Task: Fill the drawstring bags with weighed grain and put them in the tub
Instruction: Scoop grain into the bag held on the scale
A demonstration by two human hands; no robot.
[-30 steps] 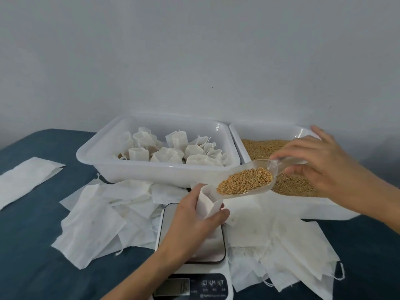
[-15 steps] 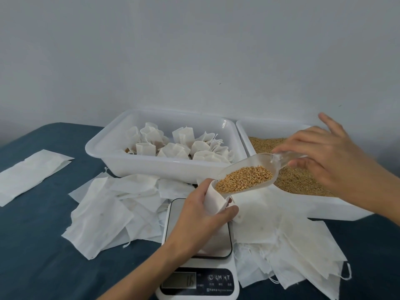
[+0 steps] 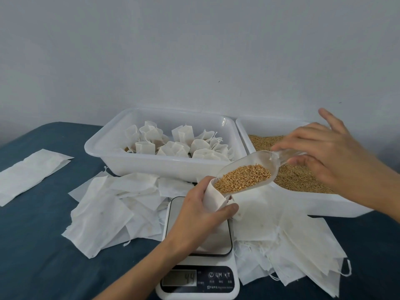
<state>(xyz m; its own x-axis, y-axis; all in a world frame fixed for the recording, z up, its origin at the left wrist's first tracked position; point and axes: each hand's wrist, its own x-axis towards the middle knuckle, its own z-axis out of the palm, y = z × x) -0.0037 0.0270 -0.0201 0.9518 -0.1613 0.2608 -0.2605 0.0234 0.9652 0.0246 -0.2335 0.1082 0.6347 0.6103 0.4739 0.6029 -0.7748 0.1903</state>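
The scoop (image 3: 244,176) is lying with its long axis running from upper right down to lower left, its handle up at the right and its open mouth tipping down into the top of the bag (image 3: 214,199). The right hand (image 3: 331,156) is pinching the clear handle between thumb and fingertips, with the little finger sticking up free, so the load of grain (image 3: 243,177) is sitting well out ahead of that hold, toward the left hand. The left hand (image 3: 199,215) is wrapping its fingers and thumb around the bag, which is standing upright on the scale (image 3: 198,276) with its mouth facing up and slightly right, just under the scoop's lip; the bag's top is poking out above the curled fingers while its lower part is hiding behind the hand. The scale's display is showing 44. Behind, the tub (image 3: 166,163) is holding a cluster of tied bags, and the grain tray (image 3: 320,202) is sitting touching its right side, directly beneath the right hand. Flat empty bags (image 3: 108,208) are spreading loosely on both sides of the scale and under the tub's front edge, crowding the space around it. A single flat sheet (image 3: 32,172) is lying well apart at the far left on the blue cloth (image 3: 36,256), where open room is showing along the near left side.
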